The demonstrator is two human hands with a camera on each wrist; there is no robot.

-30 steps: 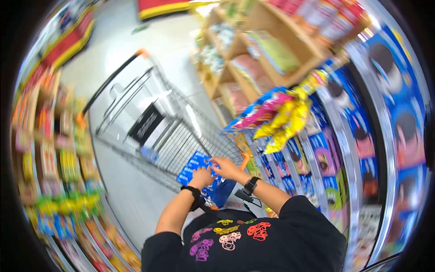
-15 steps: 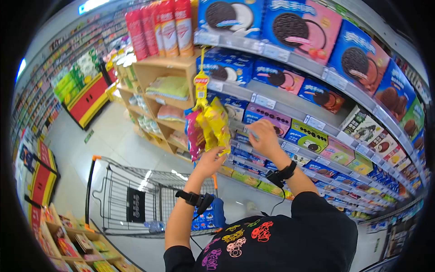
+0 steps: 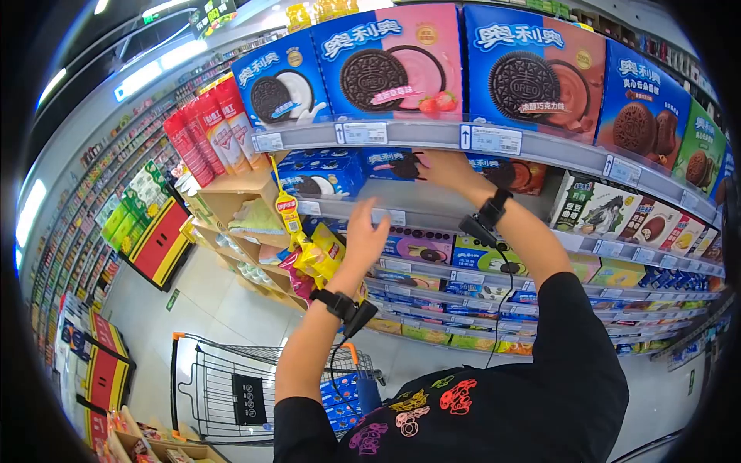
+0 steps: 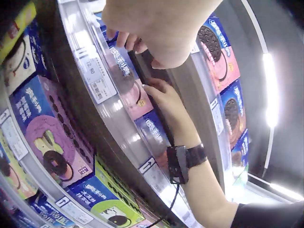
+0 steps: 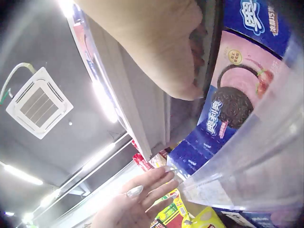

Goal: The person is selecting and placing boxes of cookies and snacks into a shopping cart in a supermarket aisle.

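Note:
My right hand (image 3: pixel 455 171) reaches between two shelf levels, at the top of a blue-and-pink Oreo box (image 5: pixel 232 90). In the left wrist view the right thumb (image 4: pixel 151 89) lies by that box's upper edge; the other fingers are partly hidden in the shelf gap, and I cannot tell whether they grip the box. My left hand (image 3: pixel 368 238) is raised in front of the shelf edge, left of the right hand, with fingers extended and nothing in it. Beside the pink box stand blue-and-white Oreo boxes (image 3: pixel 320 176) and a chocolate Oreo box (image 3: pixel 525 176).
Larger Oreo boxes (image 3: pixel 390 65) line the shelf above, behind a price rail (image 3: pixel 432 136). Yellow snack bags (image 3: pixel 320 258) hang at the shelf's left end. Below left stands a shopping cart (image 3: pixel 220 390), near blue packages (image 3: pixel 340 401). Red spray cans (image 3: pixel 189 143) top a wooden rack.
Both hands have gone from the cart and blue package up to the shelf. The left hand left the hanging snack bags, and the right moved in among the Oreo boxes. The view turned right.

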